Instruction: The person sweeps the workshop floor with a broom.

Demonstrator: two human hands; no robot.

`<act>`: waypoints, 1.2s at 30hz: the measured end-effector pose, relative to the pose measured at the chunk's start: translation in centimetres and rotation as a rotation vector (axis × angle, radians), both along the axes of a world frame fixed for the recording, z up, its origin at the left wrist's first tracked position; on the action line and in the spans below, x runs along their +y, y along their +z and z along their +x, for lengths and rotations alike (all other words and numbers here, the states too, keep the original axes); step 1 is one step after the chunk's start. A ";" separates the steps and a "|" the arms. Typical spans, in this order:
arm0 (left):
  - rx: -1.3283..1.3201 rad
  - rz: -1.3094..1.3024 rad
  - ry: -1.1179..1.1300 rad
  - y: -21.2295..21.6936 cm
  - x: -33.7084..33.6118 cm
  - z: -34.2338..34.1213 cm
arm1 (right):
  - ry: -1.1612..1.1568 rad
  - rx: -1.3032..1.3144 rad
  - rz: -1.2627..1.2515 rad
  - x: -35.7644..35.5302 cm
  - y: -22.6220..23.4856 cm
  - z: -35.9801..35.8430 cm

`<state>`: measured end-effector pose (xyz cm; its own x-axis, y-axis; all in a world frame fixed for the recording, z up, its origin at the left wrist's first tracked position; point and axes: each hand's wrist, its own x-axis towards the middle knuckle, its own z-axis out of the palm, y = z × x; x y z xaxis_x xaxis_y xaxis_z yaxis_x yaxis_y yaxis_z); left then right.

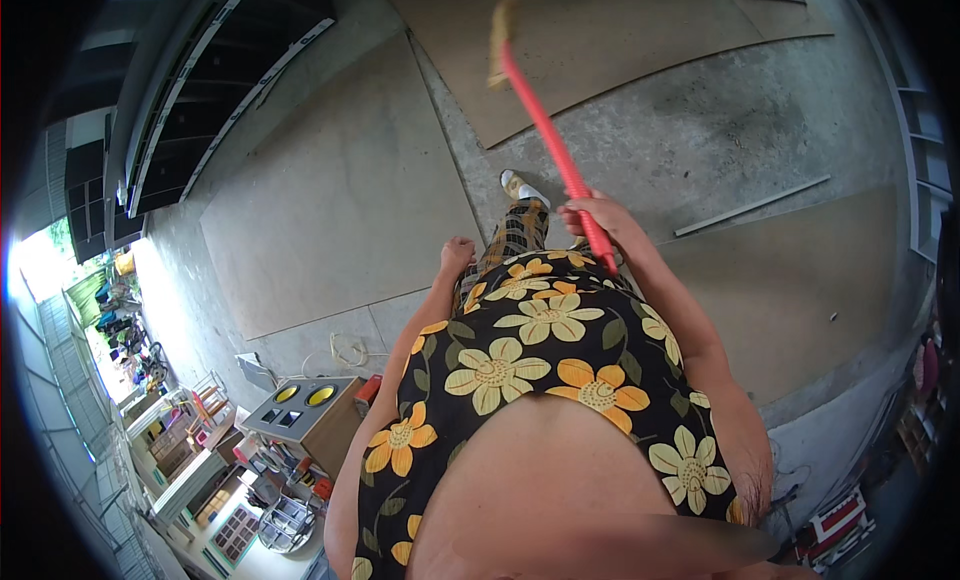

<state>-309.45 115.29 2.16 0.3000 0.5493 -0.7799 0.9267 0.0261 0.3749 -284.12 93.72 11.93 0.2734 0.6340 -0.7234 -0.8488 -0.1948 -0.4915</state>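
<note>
My right hand (606, 220) is wrapped round the red handle of a broom (548, 130), near its lower end in the picture. The broom slants away from me to the far left, and its yellowish bristle head, slightly blurred, is over a large brown board (620, 40) on the floor. My left hand (458, 253) hangs beside my left thigh, fingers curled in, with nothing visible in it. One shoe (515, 184) shows on the concrete ahead of me; the other foot is mostly hidden behind my right hand and the handle.
More brown boards lie flat on the concrete at left (340, 200) and right (800, 280). A thin pale strip (752, 206) rests on the floor to the right. Dark panels (230, 90) stand far left. A cabinet with yellow round parts (305, 410) and clutter are near left.
</note>
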 end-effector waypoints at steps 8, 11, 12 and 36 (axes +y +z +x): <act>-0.018 0.051 -0.008 1.5 8.4 3.3 | 0.214 0.506 0.113 16.1 -8.0 1.6; -0.015 0.056 -0.003 1.7 11.2 3.8 | 0.305 0.098 -0.031 14.5 -11.7 3.9; -0.023 0.054 0.000 1.7 12.1 4.1 | 0.244 0.048 -0.071 13.0 -12.1 5.5; -0.025 -0.001 0.060 0.0 17.8 5.1 | 0.054 0.104 0.128 22.2 -2.1 8.8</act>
